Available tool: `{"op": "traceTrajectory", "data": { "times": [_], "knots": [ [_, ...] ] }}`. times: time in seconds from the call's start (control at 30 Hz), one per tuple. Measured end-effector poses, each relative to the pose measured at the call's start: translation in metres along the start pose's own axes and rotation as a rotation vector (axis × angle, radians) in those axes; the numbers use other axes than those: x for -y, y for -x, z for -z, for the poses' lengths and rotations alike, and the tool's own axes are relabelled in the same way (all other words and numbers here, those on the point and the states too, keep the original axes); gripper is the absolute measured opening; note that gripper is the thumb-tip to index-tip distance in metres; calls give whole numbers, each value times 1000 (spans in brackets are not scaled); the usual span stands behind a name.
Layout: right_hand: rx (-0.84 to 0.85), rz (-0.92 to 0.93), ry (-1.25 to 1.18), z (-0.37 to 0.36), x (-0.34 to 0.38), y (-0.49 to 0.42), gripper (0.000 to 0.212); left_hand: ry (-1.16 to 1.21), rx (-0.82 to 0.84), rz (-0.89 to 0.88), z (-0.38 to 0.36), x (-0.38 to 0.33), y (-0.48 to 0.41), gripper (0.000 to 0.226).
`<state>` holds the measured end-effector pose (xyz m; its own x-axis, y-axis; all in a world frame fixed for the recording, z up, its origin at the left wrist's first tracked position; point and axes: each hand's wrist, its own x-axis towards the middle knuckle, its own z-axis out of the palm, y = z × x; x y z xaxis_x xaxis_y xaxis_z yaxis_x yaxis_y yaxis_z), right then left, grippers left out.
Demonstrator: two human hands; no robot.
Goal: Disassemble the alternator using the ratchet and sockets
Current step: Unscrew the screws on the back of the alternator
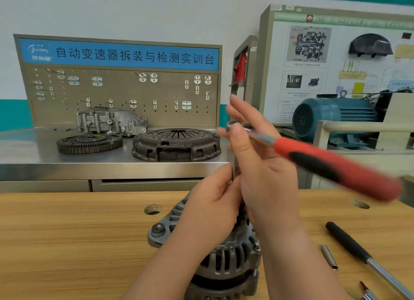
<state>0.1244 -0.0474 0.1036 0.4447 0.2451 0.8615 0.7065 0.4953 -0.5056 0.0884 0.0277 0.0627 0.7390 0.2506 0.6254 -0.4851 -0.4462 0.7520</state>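
Note:
A grey alternator [228,261] stands on the wooden bench [67,237], close in front of me. A chrome extension bar [235,168] rises upright from its top. My left hand [210,207] grips that bar just above the alternator. At the bar's top sits the head of a ratchet [336,165], whose red and black handle points right and looks blurred. My right hand [259,156] pinches the ratchet at its head, thumb in front and fingers stretched upward behind. The socket on the alternator is hidden by my hands.
On the bench's right lie a black-handled chrome tool [351,246], a small chrome bit [328,256] and another tool tip [367,294]. Round holes [153,209] pierce the benchtop. Behind, a steel table carries a clutch cover [177,145], a flywheel [89,141] and a housing [112,120].

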Motion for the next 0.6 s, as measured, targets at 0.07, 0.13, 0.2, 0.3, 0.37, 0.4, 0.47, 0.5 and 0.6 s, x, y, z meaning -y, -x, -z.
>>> {"op": "traceTrajectory", "data": {
  "times": [0.07,0.13,0.2,0.3,0.37,0.4,0.47,0.5,0.6],
  "knots": [
    [-8,115,122,1,1,-1,31,14,1,-15,-2,-1,0,25],
    [-4,77,67,0,1,0,32,43,-8,18,-3,0,0,24],
    [2,-61,-81,0,0,0,28,37,-12,17,-1,-2,1,14],
    [-40,-282,-308,3,-1,0,47,29,33,45,3,-5,4,31],
    [-19,-316,-316,4,0,0,56,-1,54,32,4,-6,5,32],
    [-17,-305,-303,3,0,1,52,-26,48,21,5,-6,4,31],
    [-29,-184,-186,4,1,-1,31,-43,14,16,4,-4,2,28],
    [-25,-91,-86,5,2,-1,24,-40,-3,34,0,0,1,26],
    [19,40,26,3,3,0,32,11,-96,178,-4,5,-1,41]
  ]
}}
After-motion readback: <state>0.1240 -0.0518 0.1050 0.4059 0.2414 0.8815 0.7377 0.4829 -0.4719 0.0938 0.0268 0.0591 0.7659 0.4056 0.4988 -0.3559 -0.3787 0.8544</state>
